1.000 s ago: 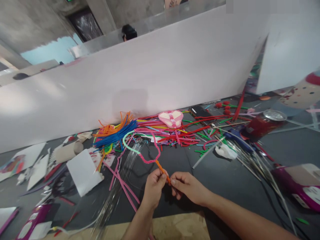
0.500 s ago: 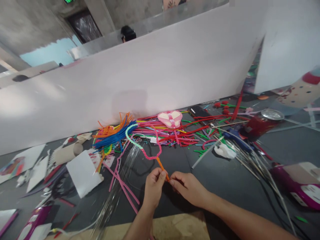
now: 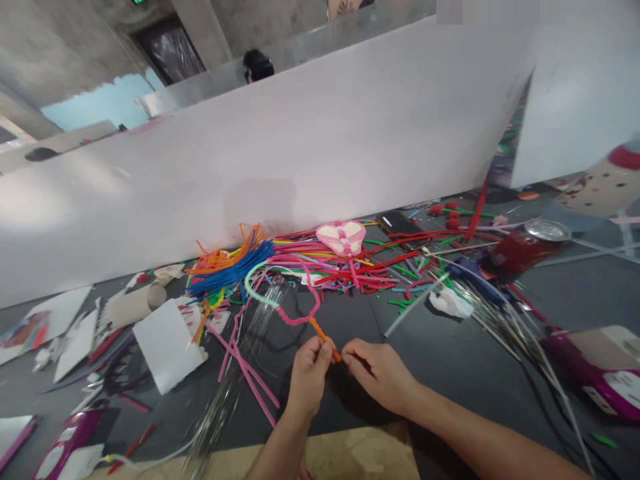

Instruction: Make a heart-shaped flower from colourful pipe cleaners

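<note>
My left hand [image 3: 311, 375] is closed in a pinch around the orange pipe cleaner stem [image 3: 317, 327] of a bent shape. Above the stem, a pink pipe cleaner [image 3: 294, 320] curves into an open loop, and a mint-green pipe cleaner [image 3: 251, 288] continues it on the left. At the stem's lower end, my right hand [image 3: 383, 373] has its thumb and fingers pinched together on the orange tip. Beyond the loop lies a pink and cream heart-shaped piece [image 3: 342, 238] on a pile of coloured pipe cleaners [image 3: 295, 249].
Blue pipe cleaners [image 3: 230, 272] are bundled at the back left, near a cardboard tube [image 3: 136, 305] and white card [image 3: 169, 347]. A phone [image 3: 400, 227], a drink can [image 3: 530, 247] and a purple device [image 3: 595, 367] stand right. A white partition [image 3: 320, 147] rises behind.
The loop has swung slightly left and down, with its mint-green part now lower. Both hands stay nearly in place, the right fingers shifting a little at the stem's end.
</note>
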A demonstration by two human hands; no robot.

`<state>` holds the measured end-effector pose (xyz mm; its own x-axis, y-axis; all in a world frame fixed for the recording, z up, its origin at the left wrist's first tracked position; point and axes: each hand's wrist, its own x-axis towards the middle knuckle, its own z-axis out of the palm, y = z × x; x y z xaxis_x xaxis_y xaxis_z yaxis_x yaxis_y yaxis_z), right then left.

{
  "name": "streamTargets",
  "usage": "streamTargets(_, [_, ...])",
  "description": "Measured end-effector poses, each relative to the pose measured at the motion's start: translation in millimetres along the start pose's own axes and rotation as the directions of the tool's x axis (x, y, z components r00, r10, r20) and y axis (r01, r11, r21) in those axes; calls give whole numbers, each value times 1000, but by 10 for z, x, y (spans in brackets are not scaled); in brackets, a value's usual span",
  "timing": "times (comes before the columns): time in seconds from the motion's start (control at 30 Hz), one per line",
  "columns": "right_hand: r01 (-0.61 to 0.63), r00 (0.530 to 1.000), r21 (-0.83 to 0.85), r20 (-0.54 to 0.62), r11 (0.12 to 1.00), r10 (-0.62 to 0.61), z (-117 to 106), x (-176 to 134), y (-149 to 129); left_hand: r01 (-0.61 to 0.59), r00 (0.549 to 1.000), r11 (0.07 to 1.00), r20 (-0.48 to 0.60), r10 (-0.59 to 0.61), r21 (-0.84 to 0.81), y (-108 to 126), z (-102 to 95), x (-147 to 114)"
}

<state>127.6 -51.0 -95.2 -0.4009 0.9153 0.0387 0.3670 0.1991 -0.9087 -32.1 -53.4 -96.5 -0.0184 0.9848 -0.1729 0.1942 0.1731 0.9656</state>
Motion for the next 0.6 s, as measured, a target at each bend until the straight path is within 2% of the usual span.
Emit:
streamTargets(0.07, [-62, 998, 101, 18, 993, 60, 19, 5, -1, 12, 1000, 996, -6, -13, -88, -32, 2, 0])
streamTargets(0.13, [-152, 988, 272, 66, 950, 140, 51, 16, 3, 40, 999, 987, 24, -37, -156, -49, 1, -1])
streamTargets(0.27, [-358, 933, 601, 256, 714, 252, 103, 46, 17, 81, 996, 969, 55, -70, -233, -37, -3, -11])
streamTargets(0.33, [-417, 908, 668, 331, 616, 256, 105, 52, 20, 78, 996, 960, 62, -63, -270, -12, -2, -19])
streamTargets(0.47, [-505, 861, 703, 447, 500, 241, 98, 47, 21, 82, 992, 932, 116, -43, -353, 39, 6, -27])
streamTargets(0.53, [-502, 864, 721, 446, 478, 235, 103, 41, 19, 74, 994, 930, 106, -38, -360, 41, 11, -22])
streamTargets(0.57, [-475, 879, 723, 412, 502, 239, 105, 38, 17, 69, 995, 934, 87, -41, -350, 33, 14, -17])
streamTargets(0.6, [-428, 904, 709, 350, 561, 247, 103, 34, 15, 65, 997, 941, 62, -47, -333, 20, 18, -13])
